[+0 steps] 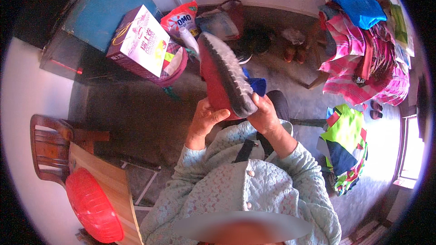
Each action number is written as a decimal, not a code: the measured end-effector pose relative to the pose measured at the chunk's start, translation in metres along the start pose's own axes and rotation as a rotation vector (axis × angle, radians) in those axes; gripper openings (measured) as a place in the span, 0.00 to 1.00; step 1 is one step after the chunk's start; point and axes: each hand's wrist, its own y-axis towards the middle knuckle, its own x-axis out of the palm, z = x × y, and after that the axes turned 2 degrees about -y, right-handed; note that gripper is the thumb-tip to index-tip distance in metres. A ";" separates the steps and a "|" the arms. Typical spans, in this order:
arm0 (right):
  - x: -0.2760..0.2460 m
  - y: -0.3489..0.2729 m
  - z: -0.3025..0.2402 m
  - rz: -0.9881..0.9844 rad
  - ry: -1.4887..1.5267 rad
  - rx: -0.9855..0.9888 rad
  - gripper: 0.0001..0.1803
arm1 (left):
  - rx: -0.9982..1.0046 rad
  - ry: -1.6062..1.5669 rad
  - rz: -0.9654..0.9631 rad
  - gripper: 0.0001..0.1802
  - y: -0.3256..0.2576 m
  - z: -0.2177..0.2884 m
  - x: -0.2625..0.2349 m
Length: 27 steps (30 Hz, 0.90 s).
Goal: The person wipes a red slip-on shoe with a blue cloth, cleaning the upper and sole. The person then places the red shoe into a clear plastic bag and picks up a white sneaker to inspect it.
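Note:
I hold a dark red shoe (pixel 213 75) with a grey ridged sole (pixel 229 75) up in front of me, sole turned to the right and toe pointing away. My left hand (pixel 205 120) grips its red upper at the heel end, thumb across the front. My right hand (pixel 263 114) clasps the heel end of the sole from the right. My pale green quilted sleeves come up from below.
A purple and white gift bag (pixel 138 41) sits in a basket beside a detergent pouch (pixel 180 18). Clothes (pixel 363 50) are heaped on a chair at right, more (pixel 345 147) lower. A wooden chair (pixel 47 143) and red basin (pixel 93 206) stand at lower left.

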 end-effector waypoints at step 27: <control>-0.015 -0.012 0.017 -0.205 -0.834 -0.287 0.66 | 0.187 -0.231 0.234 0.45 0.006 0.006 0.006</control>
